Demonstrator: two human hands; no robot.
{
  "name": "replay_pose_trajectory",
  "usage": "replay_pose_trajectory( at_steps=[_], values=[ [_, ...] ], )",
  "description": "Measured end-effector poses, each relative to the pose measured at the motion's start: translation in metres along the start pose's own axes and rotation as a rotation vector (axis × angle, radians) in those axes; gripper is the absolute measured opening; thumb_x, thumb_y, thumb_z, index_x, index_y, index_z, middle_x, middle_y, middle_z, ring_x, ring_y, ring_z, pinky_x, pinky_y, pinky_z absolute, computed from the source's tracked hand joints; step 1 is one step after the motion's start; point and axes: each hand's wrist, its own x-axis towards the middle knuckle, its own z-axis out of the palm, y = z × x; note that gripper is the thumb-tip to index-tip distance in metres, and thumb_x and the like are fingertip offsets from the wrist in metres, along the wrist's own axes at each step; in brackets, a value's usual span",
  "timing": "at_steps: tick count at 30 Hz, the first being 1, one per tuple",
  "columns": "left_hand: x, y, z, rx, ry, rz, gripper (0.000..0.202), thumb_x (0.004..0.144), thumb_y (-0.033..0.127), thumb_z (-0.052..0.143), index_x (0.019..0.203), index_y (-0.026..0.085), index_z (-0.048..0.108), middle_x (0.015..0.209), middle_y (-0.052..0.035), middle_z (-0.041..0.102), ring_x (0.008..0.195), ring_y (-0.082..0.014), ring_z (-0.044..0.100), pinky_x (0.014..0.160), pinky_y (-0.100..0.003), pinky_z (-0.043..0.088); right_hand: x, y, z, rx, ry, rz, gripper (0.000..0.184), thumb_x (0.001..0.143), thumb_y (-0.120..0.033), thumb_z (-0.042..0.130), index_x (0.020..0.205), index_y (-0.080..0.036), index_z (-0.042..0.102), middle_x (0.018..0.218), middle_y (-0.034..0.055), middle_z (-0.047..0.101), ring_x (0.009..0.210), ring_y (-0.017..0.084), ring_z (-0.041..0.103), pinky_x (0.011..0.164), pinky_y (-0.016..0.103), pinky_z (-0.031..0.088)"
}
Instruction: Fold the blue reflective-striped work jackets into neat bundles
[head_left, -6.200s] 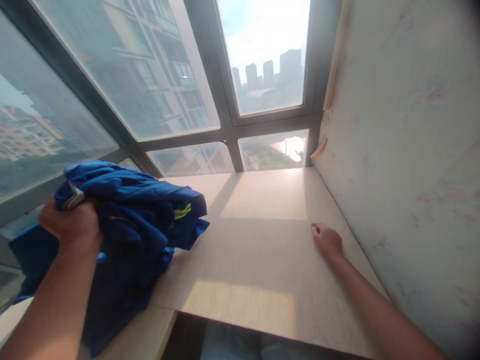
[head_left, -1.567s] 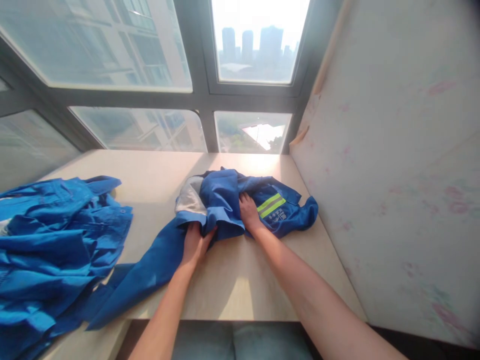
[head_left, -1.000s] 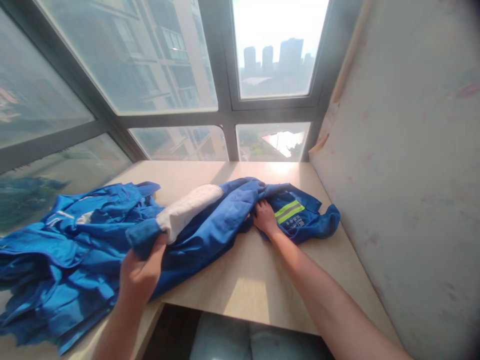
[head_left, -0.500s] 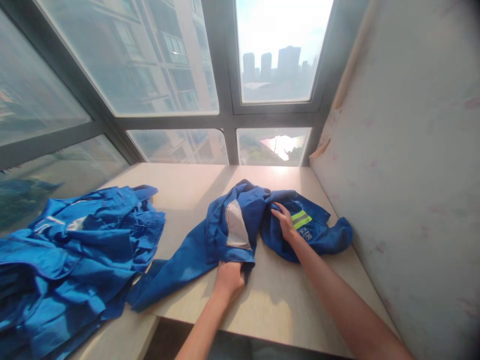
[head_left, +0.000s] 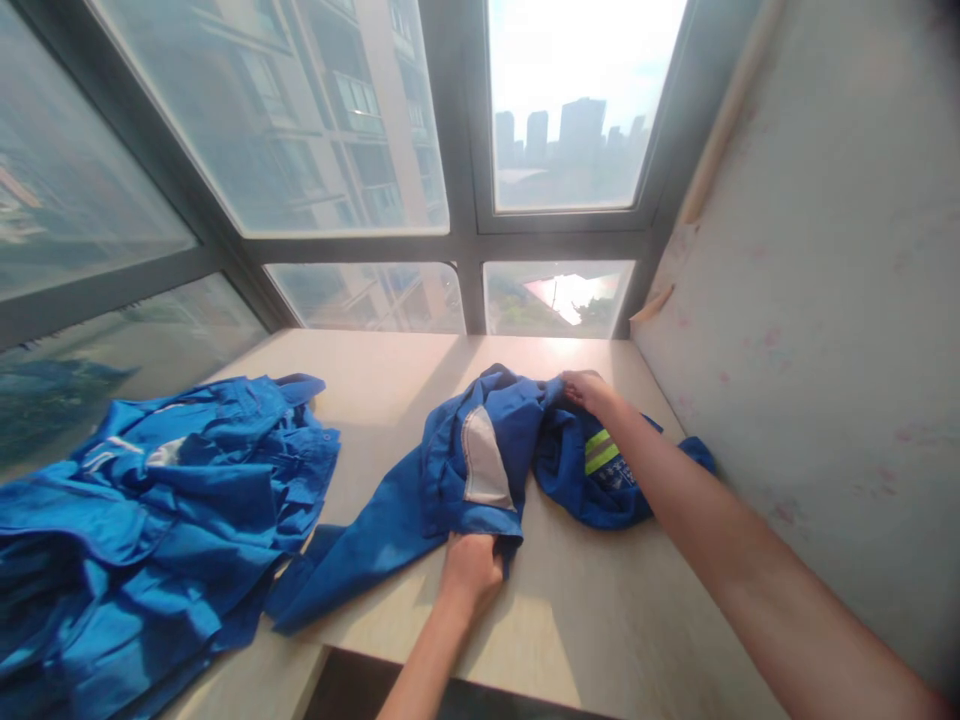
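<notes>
A blue garment (head_left: 526, 425) lies bunched at the frame's centre, the right hand (head_left: 591, 390) pinching its upper edge. The left hand (head_left: 472, 572), lower centre, seems to grip its near edge, fingertips hidden; another blue jacket (head_left: 202, 510) fills the lower left.

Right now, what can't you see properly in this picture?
All in the head view:
1. Fingers of the left hand: mostly hidden by the jacket.
2. White writing: too small and blurred to read, partly behind the right forearm.
3. End of the green stripe: that forearm may cover some.
4. Other blue clothes: cut off by the left edge.
</notes>
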Motion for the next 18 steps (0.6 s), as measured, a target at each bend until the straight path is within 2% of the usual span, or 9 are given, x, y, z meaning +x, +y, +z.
replay_pose_trajectory(
  at_steps=[3, 6, 9, 11, 13, 16, 18],
  values=[
    [0.000, -0.001, -0.002, 0.004, -0.010, -0.023, 0.029, 0.081, 0.020, 0.053, 0.099, 0.018, 0.075, 0.100, -0.0158, 0.075, 0.101, -0.0327, 0.068, 0.098, -0.043, 0.043, -0.006, -0.048, 0.010, 0.008, -0.030, -0.153, 0.029, 0.070, -0.023, 0.066, 0.096, -0.014, 0.071, 0.068, -0.0020, 0.064, 0.062, 0.012, 0.057, 0.056, 0.022, 0.046],
    [-0.001, -0.002, -0.003, -0.015, 0.055, 0.007, 0.037, 0.079, 0.018, 0.054, 0.111, 0.019, 0.073, 0.115, -0.0163, 0.072, 0.113, -0.0329, 0.063, 0.103, -0.042, 0.041, -0.026, -0.088, 0.006, 0.032, -0.035, -0.435, 0.046, 0.072, -0.030, 0.065, 0.116, -0.017, 0.068, 0.088, -0.0005, 0.069, 0.075, 0.012, 0.060, 0.067, 0.023, 0.048],
    [-0.001, -0.003, -0.002, -0.036, 0.138, 0.045, 0.045, 0.077, 0.014, 0.055, 0.118, 0.022, 0.070, 0.127, -0.0138, 0.067, 0.124, -0.0300, 0.057, 0.107, -0.039, 0.038, -0.053, -0.099, -0.010, -0.111, -0.004, -0.747, 0.046, 0.077, -0.038, 0.062, 0.117, -0.015, 0.067, 0.093, 0.0028, 0.068, 0.083, 0.017, 0.062, 0.076, 0.030, 0.049],
    [0.000, -0.004, -0.001, -0.036, 0.127, 0.020, 0.037, 0.078, 0.015, 0.055, 0.110, 0.019, 0.073, 0.119, -0.0162, 0.070, 0.117, -0.0308, 0.062, 0.101, -0.039, 0.042, -0.070, -0.085, -0.024, -0.335, 0.023, -0.844, 0.039, 0.078, -0.038, 0.062, 0.109, -0.016, 0.069, 0.085, 0.0027, 0.067, 0.081, 0.018, 0.061, 0.079, 0.032, 0.048],
    [0.002, -0.006, -0.001, -0.039, 0.112, -0.013, 0.027, 0.079, 0.018, 0.055, 0.097, 0.015, 0.075, 0.104, -0.0179, 0.074, 0.104, -0.0316, 0.067, 0.094, -0.039, 0.046, -0.087, -0.055, -0.037, -0.562, 0.059, -0.826, 0.028, 0.077, -0.035, 0.062, 0.098, -0.017, 0.070, 0.075, 0.0020, 0.065, 0.074, 0.019, 0.059, 0.076, 0.031, 0.046],
    [0.000, -0.010, 0.001, -0.053, 0.142, -0.031, 0.025, 0.086, 0.023, 0.051, 0.091, 0.013, 0.073, 0.093, -0.0178, 0.074, 0.095, -0.0316, 0.069, 0.091, -0.041, 0.047, -0.113, 0.008, -0.052, -0.750, 0.096, -0.611, 0.014, 0.077, -0.029, 0.058, 0.081, -0.019, 0.067, 0.070, 0.0026, 0.064, 0.071, 0.020, 0.060, 0.070, 0.028, 0.043],
    [-0.002, -0.016, 0.003, -0.139, 0.263, -0.015, 0.031, 0.091, 0.024, 0.042, 0.095, 0.014, 0.072, 0.097, -0.0175, 0.073, 0.100, -0.0306, 0.067, 0.093, -0.041, 0.047, -0.133, 0.052, -0.060, -0.748, 0.024, -0.415, 0.012, 0.077, -0.028, 0.055, 0.077, -0.020, 0.064, 0.073, 0.0026, 0.066, 0.072, 0.019, 0.061, 0.066, 0.025, 0.042]
  ],
)
